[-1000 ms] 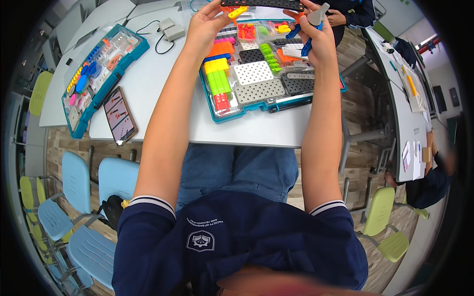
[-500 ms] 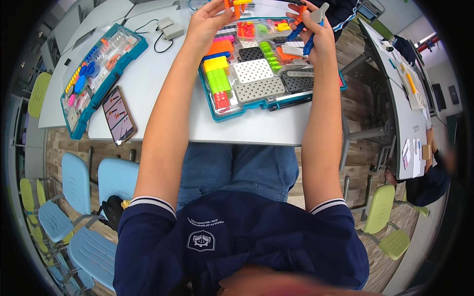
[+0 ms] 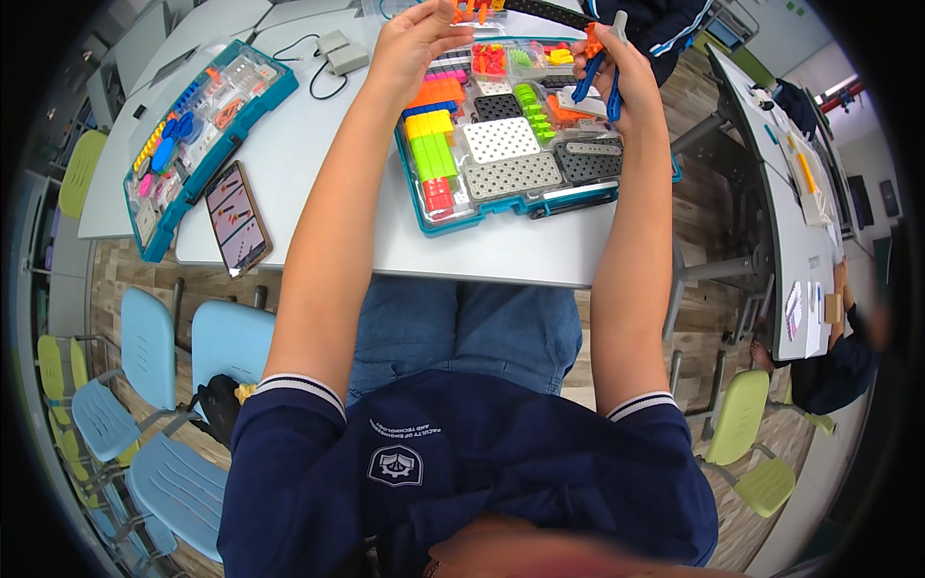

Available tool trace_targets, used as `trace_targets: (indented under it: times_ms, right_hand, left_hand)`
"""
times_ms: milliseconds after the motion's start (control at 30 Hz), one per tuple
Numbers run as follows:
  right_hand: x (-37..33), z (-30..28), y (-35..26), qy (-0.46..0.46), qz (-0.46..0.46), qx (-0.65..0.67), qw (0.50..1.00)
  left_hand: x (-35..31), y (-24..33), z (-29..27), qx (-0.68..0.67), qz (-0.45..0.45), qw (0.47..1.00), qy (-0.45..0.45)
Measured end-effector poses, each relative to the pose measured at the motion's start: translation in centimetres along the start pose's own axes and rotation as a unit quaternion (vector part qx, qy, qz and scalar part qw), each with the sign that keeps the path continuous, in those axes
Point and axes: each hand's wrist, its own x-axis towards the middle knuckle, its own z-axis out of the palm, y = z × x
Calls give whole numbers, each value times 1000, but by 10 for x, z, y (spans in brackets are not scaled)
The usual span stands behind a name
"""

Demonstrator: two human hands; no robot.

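Note:
My right hand (image 3: 631,82) is closed around a plier-like tool (image 3: 614,101) with two blue legs and a grey end. Beside its fingertips is an orange piece (image 3: 593,40), at the end of a dark beam (image 3: 547,12) along the top edge. My left hand (image 3: 414,48) is raised at the top, fingers bent in beside an orange part (image 3: 479,10); the edge cuts off what it may pinch. Below both hands lies a teal-edged parts case (image 3: 453,227) with colored blocks, grey perforated plates (image 3: 513,175) and a white perforated plate (image 3: 501,141).
Farther left on the white table (image 3: 332,202) are a second teal parts case (image 3: 154,246), a phone (image 3: 238,220) and a grey box with a cable (image 3: 342,51). Blue chairs (image 3: 149,347) stand at left. Another person (image 3: 833,371) is by the right-hand table (image 3: 795,260).
The view has shifted slightly. My left fingers have changed position beside the orange part, and the tool in my right hand is more upright.

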Motion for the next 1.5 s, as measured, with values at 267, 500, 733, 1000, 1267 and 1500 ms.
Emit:
trace_targets:
  times_ms: [267, 500, 733, 1000, 1267, 1500]
  right_hand:
    - [0, -2, 1, 5, 17, 21, 1000]
    - [3, -6, 5, 13, 32, 47, 998]
    - [4, -6, 4, -18, 17, 46, 999]
    - [6, -1, 4, 88, 0, 54, 995]
    - [9, 3, 7, 149, -7, 28, 988]
    - [10, -4, -1, 168, -1, 30, 985]
  left_hand:
    - [-1, -8, 1, -1, -6, 1000, -10]
    - [-2, -8, 7, -14, -35, 999, 0]
    - [-2, -10, 2, 36, -26, 999, -5]
    - [-16, 15, 22, 274, -58, 960, -6]
    - [-74, 42, 40, 453, 0, 891, 34]
    - [-173, 136, -42, 672, 250, 691, 94]
